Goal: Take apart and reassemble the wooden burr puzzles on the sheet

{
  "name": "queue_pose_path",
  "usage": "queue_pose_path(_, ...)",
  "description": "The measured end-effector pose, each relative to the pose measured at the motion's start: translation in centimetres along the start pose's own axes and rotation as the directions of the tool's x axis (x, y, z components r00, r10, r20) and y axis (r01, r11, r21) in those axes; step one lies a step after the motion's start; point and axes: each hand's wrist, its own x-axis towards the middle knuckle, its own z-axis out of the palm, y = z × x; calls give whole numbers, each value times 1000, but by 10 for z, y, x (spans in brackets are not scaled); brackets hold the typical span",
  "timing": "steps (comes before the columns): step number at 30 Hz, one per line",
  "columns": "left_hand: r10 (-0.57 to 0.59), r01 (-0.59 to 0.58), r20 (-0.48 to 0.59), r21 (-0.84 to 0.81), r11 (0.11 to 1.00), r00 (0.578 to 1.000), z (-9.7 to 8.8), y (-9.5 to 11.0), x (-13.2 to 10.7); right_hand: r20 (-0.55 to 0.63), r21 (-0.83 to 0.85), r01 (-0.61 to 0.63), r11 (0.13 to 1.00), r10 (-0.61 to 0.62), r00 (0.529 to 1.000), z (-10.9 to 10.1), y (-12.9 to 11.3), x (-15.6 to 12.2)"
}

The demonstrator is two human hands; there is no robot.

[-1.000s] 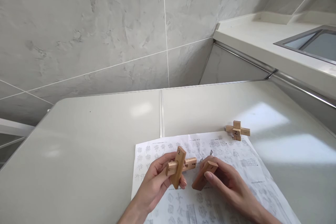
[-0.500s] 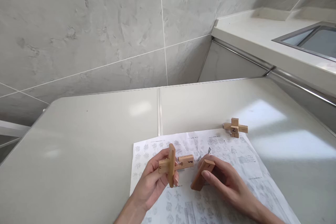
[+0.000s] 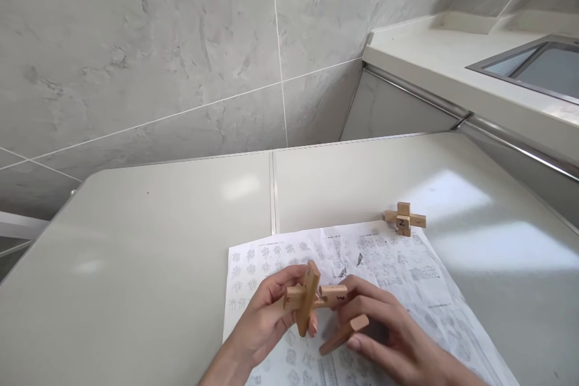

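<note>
My left hand grips two wooden puzzle pieces joined in a cross. One of them, an upright wooden puzzle piece, crosses a notched wooden puzzle piece with a dark mark on its right end. Low on the right, my right hand has its thumb against a separate wooden puzzle piece, which is tilted. Its fingertips reach the marked end of the notched piece, apparently touching it. A printed sheet with rows of small drawings lies under both hands.
An assembled wooden puzzle, marked like a Z or 2, stands at the sheet's top right edge. The pale table has a seam down its middle. Behind rise a grey tiled wall and, at right, a white counter.
The joined pieces in my left hand have moved right and slightly down and turned. My right hand's separate piece has dropped lower and tilted flatter, while its fingers came up to the notched piece.
</note>
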Motion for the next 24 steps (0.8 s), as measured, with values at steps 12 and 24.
queue_pose_path(12, -71, 72, 23, -41, 997, 997, 1, -8, -1, -16, 44, 35, 998, -34, 999, 12, 12, -6)
queue_pose_path(24, -59, 61, 34, -48, 997, 998, 11, -3, -1, -27, -7, 77, 997, -77, 997, 13, 10, -3)
